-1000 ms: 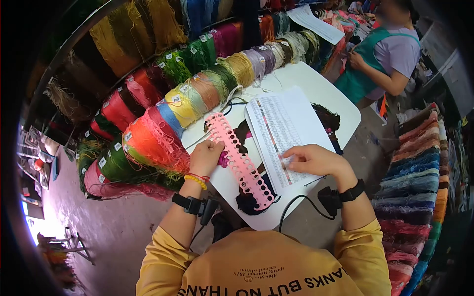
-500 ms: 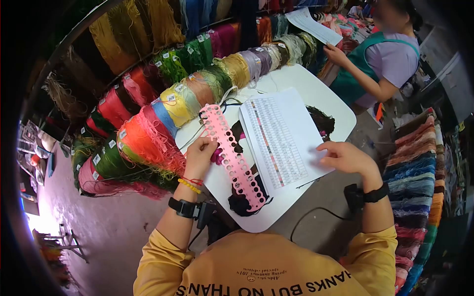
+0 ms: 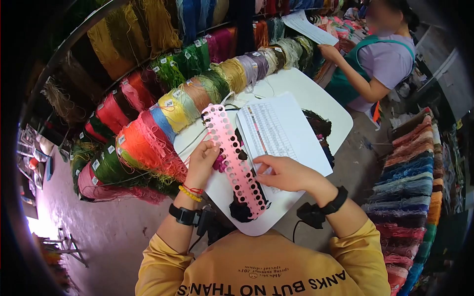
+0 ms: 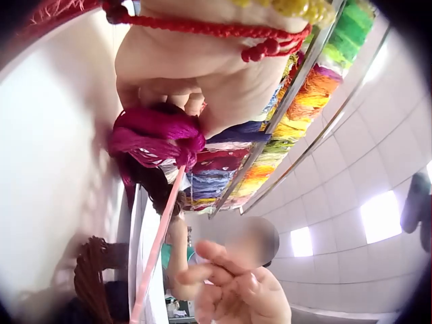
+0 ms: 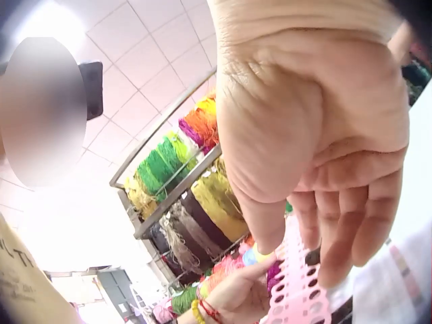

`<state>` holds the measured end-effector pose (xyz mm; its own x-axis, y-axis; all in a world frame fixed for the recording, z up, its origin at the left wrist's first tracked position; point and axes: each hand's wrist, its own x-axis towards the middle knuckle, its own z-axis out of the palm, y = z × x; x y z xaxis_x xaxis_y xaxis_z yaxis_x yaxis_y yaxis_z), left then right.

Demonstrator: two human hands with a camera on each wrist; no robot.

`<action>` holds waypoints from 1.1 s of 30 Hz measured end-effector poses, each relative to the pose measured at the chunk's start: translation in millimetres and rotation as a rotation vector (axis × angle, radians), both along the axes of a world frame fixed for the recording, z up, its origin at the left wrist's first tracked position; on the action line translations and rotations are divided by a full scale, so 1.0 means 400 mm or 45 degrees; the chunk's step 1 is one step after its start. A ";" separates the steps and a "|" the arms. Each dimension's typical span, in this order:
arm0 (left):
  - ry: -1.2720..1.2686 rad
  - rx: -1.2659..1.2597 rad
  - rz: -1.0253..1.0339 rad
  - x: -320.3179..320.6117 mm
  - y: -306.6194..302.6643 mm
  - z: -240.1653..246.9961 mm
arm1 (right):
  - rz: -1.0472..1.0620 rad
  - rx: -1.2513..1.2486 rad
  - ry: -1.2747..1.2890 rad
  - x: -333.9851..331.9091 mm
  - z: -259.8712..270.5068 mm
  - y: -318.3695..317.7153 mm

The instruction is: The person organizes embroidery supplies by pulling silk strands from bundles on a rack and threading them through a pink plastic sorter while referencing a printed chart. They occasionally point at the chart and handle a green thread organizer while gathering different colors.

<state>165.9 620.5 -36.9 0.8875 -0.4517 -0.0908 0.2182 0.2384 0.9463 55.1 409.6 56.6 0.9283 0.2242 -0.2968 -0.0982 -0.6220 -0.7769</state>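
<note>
A pink strip with rows of holes [image 3: 237,170] slants across the white table. At its left edge, my left hand [image 3: 201,160] pinches it beside a magenta thread bundle [image 3: 218,163]; in the left wrist view the curled fingers are partly hidden behind that magenta bundle [image 4: 158,138]. My right hand [image 3: 286,173], fingers loosely bent and holding nothing, hovers over the lower left part of a printed chart [image 3: 276,129], its fingertips close to the strip. The right wrist view shows this hand [image 5: 314,135] palm-side, above the strip [image 5: 297,277]. Dark thread [image 3: 240,211] hangs at the strip's lower end.
Coloured thread skeins [image 3: 175,106] line a rack along the left and back of the white table [image 3: 328,106]. More dark thread [image 3: 318,126] lies right of the chart. Another person [image 3: 382,64] stands behind, holding a sheet [image 3: 308,28]. Skeins [image 3: 407,182] hang at right.
My right hand went from the chart out to its right edge, then back left toward the strip. My left hand keeps its grip. The other person's arm rose to the sheet.
</note>
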 end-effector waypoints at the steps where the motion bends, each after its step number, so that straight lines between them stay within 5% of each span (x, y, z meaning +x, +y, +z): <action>1: -0.004 -0.018 0.017 -0.006 -0.005 0.005 | -0.021 0.012 0.055 0.019 -0.008 0.009; 8: 0.013 0.045 -0.115 -0.026 -0.003 0.008 | -0.305 0.312 0.233 0.081 -0.061 0.061; 15: -0.624 0.777 -0.129 -0.019 0.033 0.061 | -0.356 0.345 0.189 0.104 -0.075 0.074; 33: -0.262 0.393 -0.287 0.026 0.067 0.005 | -0.414 0.256 0.121 0.108 -0.110 0.096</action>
<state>176.4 647.3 -35.1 0.7837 -0.6155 -0.0835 0.0317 -0.0946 0.9950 98.4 448.2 12.7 0.9308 -0.0147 -0.3653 -0.3427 -0.3831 -0.8578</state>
